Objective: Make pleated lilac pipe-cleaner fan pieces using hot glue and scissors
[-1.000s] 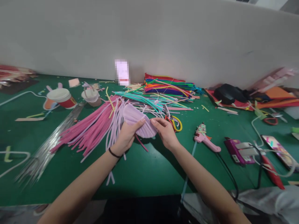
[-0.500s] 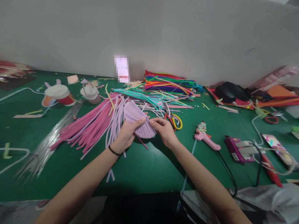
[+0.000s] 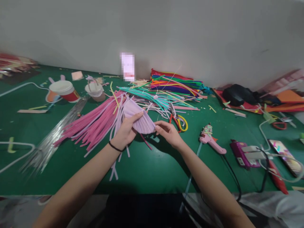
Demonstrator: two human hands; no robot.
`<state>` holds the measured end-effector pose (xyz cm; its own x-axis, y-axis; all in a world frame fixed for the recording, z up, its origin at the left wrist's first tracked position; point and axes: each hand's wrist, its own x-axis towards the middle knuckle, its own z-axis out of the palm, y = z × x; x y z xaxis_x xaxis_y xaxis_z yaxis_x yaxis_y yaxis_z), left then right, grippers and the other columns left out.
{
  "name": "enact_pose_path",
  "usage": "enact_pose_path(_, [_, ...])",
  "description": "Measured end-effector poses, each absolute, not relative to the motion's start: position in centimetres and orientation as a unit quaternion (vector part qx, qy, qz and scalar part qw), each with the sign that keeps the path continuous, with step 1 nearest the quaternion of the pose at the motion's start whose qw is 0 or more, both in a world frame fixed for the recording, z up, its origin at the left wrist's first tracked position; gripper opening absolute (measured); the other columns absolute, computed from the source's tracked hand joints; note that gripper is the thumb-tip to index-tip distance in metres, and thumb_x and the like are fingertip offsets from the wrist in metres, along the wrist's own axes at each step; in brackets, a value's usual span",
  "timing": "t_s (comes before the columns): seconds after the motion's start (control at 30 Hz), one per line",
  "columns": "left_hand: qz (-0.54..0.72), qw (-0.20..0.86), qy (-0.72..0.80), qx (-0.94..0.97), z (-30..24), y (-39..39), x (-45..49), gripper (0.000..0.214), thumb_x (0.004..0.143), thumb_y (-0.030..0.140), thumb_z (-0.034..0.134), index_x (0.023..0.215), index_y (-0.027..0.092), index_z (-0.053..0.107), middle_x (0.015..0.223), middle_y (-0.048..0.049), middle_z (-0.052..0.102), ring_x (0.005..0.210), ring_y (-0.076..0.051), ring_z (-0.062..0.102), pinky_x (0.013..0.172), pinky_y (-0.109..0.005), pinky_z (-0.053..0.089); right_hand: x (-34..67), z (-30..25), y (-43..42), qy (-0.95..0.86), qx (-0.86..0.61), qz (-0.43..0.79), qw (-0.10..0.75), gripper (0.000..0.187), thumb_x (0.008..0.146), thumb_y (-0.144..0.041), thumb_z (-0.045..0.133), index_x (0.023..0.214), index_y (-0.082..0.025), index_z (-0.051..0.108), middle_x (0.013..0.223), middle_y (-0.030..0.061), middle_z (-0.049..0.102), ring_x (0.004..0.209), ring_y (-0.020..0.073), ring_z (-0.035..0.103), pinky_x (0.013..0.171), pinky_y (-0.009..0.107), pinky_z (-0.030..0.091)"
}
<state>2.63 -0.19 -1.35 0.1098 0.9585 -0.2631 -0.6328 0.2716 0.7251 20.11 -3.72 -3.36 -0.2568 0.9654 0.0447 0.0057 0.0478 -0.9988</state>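
Note:
My left hand (image 3: 125, 133) grips a fan-shaped bundle of pale lilac pipe cleaners (image 3: 139, 118) just above the green table (image 3: 147, 167), thumb on top. My right hand (image 3: 167, 133) meets the fan's right tip with thumb and fingertips pinched there. A black band circles my left wrist. Behind the fan lies a spread of pink pipe cleaners (image 3: 92, 125) and loose lilac ones.
Teal and mixed coloured pipe cleaners (image 3: 171, 87) pile at the back. Two paper cups (image 3: 64, 91) stand back left, silver strips (image 3: 52, 136) lie left. Scissors (image 3: 179, 122), a pink glue gun (image 3: 210, 141), a purple device (image 3: 244, 153), cables and a phone (image 3: 285, 153) lie right.
Both hands with the lilac fan shifted slightly left and up. My right hand slid from over the fan to its right tip.

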Motion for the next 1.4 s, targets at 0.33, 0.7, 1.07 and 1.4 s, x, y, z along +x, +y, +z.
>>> enact_pose_path(0.33, [0.594, 0.697, 0.347, 0.203, -2.1, 1.4, 1.2, 0.019, 0.075, 0.01, 0.073, 0.093, 0.015, 0.072, 0.087, -0.0013, 0.075, 0.077, -0.014, 0.07, 0.078, -0.025, 0.058, 20.7, -3.0, -3.7, -0.579, -0.484, 0.45, 0.477, 0.034, 0.076, -0.056, 0.072, 0.076, -0.023, 0.068, 0.077, 0.0024, 0.067, 0.071, 0.0163, 0.06, 0.067, 0.031, 0.05])
enact_pose_path(0.7, [0.566, 0.69, 0.357, 0.277, -1.4, -0.1, 2.4, 0.032, 0.064, 0.018, 0.084, 0.092, 0.015, 0.071, 0.082, -0.0003, 0.073, 0.075, -0.015, 0.069, 0.076, -0.026, 0.058, 20.0, -3.6, -3.6, -0.563, -0.461, 0.488, 0.483, 0.033, 0.074, -0.054, 0.074, 0.081, -0.022, 0.071, 0.08, 0.0017, 0.069, 0.075, 0.0163, 0.062, 0.071, 0.031, 0.051])
enact_pose_path(1.07, [0.625, 0.643, 0.35, 0.273, -1.7, -0.3, 2.7, 0.037, 0.061, 0.017, 0.085, 0.095, 0.017, 0.071, 0.089, -0.0015, 0.075, 0.093, -0.019, 0.07, 0.086, -0.028, 0.056, 19.8, -3.9, -4.1, -0.58, -0.505, 0.426, 0.476, 0.028, 0.08, -0.048, 0.07, 0.076, -0.02, 0.068, 0.074, 0.0015, 0.067, 0.065, 0.0144, 0.059, 0.062, 0.028, 0.047])
enact_pose_path(1.4, [0.639, 0.655, 0.322, 0.243, -1.9, -1.1, 3.6, 0.04, 0.065, 0.017, 0.084, 0.102, 0.019, 0.07, 0.094, -0.0011, 0.076, 0.094, -0.019, 0.071, 0.089, -0.03, 0.055, 19.8, -3.5, -3.8, -0.524, -0.484, 0.484, 0.508, 0.029, 0.074, -0.049, 0.076, 0.081, -0.022, 0.072, 0.076, 0.001, 0.069, 0.068, 0.014, 0.06, 0.065, 0.028, 0.048])
